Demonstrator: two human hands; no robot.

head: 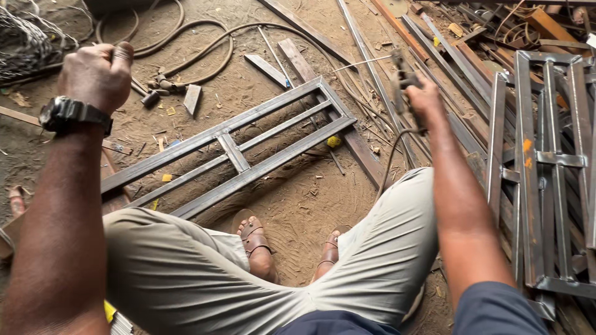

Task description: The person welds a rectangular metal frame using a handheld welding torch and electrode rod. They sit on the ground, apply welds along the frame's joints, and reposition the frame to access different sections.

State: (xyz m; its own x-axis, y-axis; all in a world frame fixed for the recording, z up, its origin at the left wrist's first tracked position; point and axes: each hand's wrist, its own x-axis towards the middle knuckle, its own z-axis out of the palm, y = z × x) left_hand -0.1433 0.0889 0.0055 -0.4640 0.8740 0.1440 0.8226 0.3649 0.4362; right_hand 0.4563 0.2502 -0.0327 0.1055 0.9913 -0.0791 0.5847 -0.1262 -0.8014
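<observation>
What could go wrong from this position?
1. The right hand holds a welding holder with a rod, and both hands are bare: burns seem likely.
2. The feet wear open sandals close to the steel frame; sparks or scrap could injure them.
3. The cable crosses the knee and might snag.

We wear a chunky black wristwatch on our left wrist, baggy khaki trousers that bunch in soft folds at the knees, brown strapped leather sandals on both feet, and a dark blue short sleeve on our right arm
</observation>
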